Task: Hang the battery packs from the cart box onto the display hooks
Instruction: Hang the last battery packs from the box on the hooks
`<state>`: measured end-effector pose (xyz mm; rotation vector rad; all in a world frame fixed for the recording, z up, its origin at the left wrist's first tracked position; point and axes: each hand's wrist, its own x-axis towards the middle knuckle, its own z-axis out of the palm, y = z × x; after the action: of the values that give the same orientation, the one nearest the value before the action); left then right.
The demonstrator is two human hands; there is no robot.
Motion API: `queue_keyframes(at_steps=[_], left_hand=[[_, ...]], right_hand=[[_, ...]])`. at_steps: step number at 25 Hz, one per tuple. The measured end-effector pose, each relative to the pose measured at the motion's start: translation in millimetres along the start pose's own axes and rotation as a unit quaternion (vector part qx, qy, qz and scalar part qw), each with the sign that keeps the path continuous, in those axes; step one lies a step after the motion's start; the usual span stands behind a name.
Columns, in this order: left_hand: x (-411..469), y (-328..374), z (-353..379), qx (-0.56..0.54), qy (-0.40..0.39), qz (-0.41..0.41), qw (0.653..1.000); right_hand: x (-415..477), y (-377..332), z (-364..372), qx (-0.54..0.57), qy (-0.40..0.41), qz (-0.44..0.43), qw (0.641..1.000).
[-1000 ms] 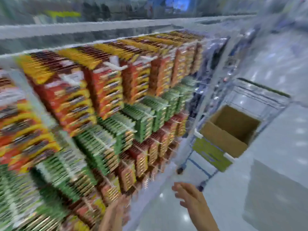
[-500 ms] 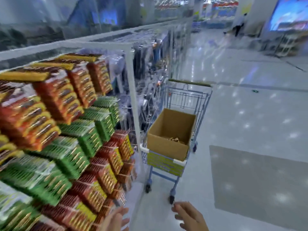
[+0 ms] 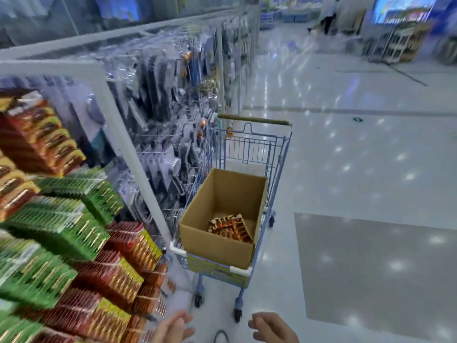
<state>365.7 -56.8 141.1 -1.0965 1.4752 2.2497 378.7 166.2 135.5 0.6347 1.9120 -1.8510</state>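
Head cam first, and it's the only view I get. Cart (image 3: 249,154) sits ahead of me in the aisle, blue wire frame, parked just beside the white shelf post (image 3: 128,154). A cardboard box (image 3: 217,246) rides in its basket, open at the top, and a small pile of battery packs (image 3: 230,227) lies at the bottom of it, toward the right wall. On my left the display hooks (image 3: 74,219) are crammed with red and green packs, pretty blurry. Down at the bottom edge I see my left hand (image 3: 173,328) and right hand (image 3: 272,328), both with fingers loose and spread, holding nothing, well short of the cart. A dark loop of cord (image 3: 221,336) shows between them. The floor (image 3: 346,169) is shiny with light spots.
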Motion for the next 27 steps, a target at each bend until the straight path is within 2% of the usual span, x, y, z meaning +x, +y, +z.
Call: queue_keyframes(at_steps=[1,2,5,7,12,17,22,27], left_hand=[[5.5,8.1,11.2,0.031,-0.055,0.028,0.998],[18.1,14.4,25.1,0.058,-0.057,0.053,0.995],[68.7,44.8,67.0,0.081,0.003,0.071,0.994],[96.8,64.1,97.6,0.091,0.027,0.128,0.987],[164.6,113.5,160.8,0.102,0.054,0.165,0.98],[229.2,132.9,198.4,0.106,0.097,0.143,0.979],[282.3,115.0,226.8,0.094,0.217,0.109,0.965],[338.0,93.0,243.7,0.082,0.284,0.051,0.954]], right_hand=[[16.7,-10.0,-1.7,-0.002,0.001,0.003,1.0],[36.9,-22.6,-2.1,-0.001,0.021,0.01,1.0],[92.1,-65.0,-7.0,0.026,0.027,0.046,0.998],[125.8,-92.6,-15.6,0.013,0.046,0.043,0.998],[205.2,-153.7,-34.8,-0.029,0.054,0.041,0.997],[296.4,-204.0,-42.3,-0.052,-0.01,0.042,0.998],[411.8,-234.2,-50.0,-0.135,-0.122,0.041,0.982],[493.7,-249.3,-42.9,-0.208,-0.159,0.076,0.962]])
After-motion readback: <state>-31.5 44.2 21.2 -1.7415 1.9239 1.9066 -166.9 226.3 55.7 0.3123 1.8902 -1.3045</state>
